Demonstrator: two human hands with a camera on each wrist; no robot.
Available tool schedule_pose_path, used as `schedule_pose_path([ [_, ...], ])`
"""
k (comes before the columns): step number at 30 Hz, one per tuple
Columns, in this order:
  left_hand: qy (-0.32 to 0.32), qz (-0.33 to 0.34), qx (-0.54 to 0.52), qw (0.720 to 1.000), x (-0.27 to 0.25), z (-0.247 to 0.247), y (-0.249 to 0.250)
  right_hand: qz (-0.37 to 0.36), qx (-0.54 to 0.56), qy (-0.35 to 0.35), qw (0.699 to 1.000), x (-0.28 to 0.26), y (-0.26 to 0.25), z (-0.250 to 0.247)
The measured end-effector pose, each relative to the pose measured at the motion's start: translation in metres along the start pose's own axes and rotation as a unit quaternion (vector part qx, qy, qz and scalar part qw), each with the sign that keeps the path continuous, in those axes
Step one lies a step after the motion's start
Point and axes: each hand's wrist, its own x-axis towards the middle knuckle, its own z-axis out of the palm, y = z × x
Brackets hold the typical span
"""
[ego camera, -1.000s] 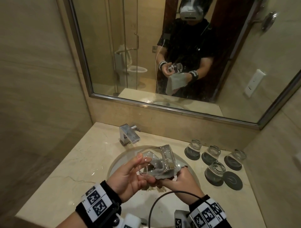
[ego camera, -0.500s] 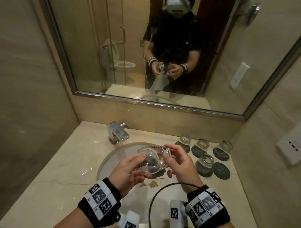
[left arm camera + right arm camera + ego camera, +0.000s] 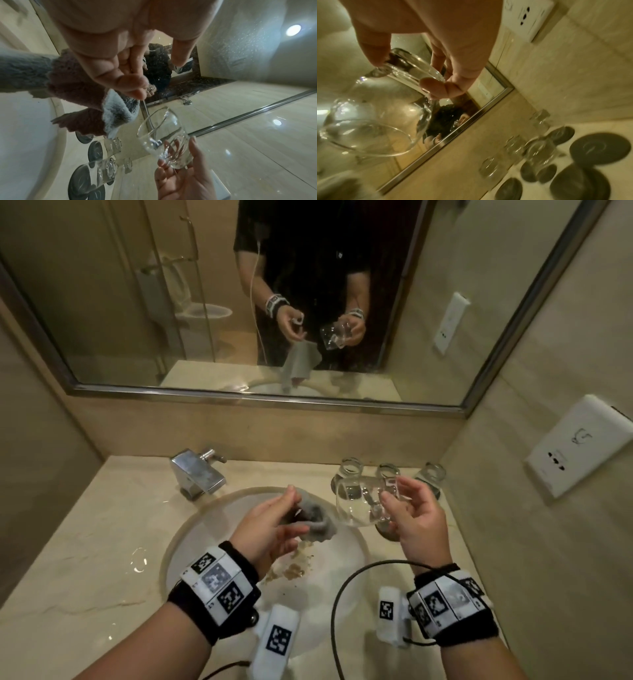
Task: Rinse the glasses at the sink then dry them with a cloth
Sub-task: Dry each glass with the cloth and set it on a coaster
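Note:
My right hand grips a clear glass by its base, with the glass lying sideways and its mouth turned left. The left hand holds a bunched grey cloth over the sink, a short gap left of the glass. From the left wrist, the cloth hangs below my fingers and the glass sits in the other hand's fingertips. In the right wrist view, thumb and fingers pinch the thick base of the glass. Several more glasses stand upside down on dark coasters at the back right.
A chrome faucet stands behind the basin on the left. A bare coaster lies among the upturned glasses. Brown specks lie in the sink. Water drops sit on the left counter. A wall socket is on the right wall, a mirror behind.
Both hands were together on the glass with the cloth against it. The right hand has carried the glass off to the right, and the left hand has kept the cloth.

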Motion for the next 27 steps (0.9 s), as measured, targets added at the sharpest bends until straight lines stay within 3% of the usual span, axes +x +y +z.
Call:
schedule_pose_path([
  [5, -0.002, -0.019, 0.016, 1.000, 0.013, 0.012, -0.001, -0.031, -0.139, 0.090, 0.986, 0.023, 0.001, -0.043],
  [8, 0.004, -0.030, 0.011, 0.999, 0.018, 0.013, -0.003, -0.013, -0.208, 0.149, 0.967, 0.042, 0.004, -0.070],
  [12, 0.009, -0.039, 0.006, 0.999, 0.023, 0.013, -0.004, 0.029, -0.307, 0.179, 0.934, 0.072, 0.025, -0.100],
  [17, 0.015, -0.038, 0.004, 0.999, 0.029, 0.013, -0.004, 0.064, -0.407, 0.151, 0.899, 0.103, 0.057, -0.119],
  [27, 0.032, -0.045, 0.005, 0.998, 0.042, 0.013, -0.010, 0.119, -0.482, 0.082, 0.864, 0.136, 0.106, -0.119],
])
